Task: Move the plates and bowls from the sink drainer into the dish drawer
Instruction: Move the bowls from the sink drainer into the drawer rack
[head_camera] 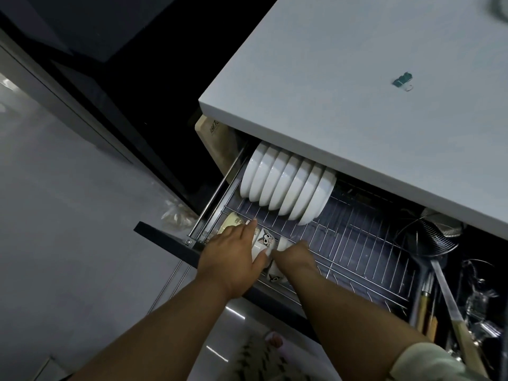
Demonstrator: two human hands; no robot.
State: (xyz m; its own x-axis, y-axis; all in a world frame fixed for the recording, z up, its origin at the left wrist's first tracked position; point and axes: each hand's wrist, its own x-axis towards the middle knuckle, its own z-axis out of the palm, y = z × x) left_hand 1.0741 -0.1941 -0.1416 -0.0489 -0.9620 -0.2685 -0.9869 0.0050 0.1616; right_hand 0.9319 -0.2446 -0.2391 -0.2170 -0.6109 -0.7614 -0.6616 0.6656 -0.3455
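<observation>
Both hands are down in the pulled-out dish drawer (pixel 357 251), working the front-left corner of the wire rack.

Left hand (pixel 233 251): lying over a small white bowl with a cat print (pixel 265 242), forefinger stretched toward the back, thumb curled round the bowl's near side. I'd call that a hold, not just a touch.

Right hand (pixel 294 254): just beside it on the right, fingers bent down into the rack on another white bowl (pixel 283 243). Fingertips are hidden, so can't tell if it's gripping or only steadying.

A third cat-print bowl (pixel 275 273) sits below the two wrists, nearest the drawer front. A cream-coloured bowl (pixel 233 220) is at the far left, just beyond the left forefinger.

Key relation: these small bowls stand on edge in a line along the front rail, running left to right, tightly packed. The row of white plates (pixel 288 185) stands on edge further back, well apart from the hands, running the same way. Free wire slots open to the right of the right hand, so that's the side with room.

Judgement: the bowl is being seated, not fetched. The left hand is nearer the cat-print bowl and owns it. Release needs the bowl leaning on its neighbour, or it tips toward the empty slots.
</observation>
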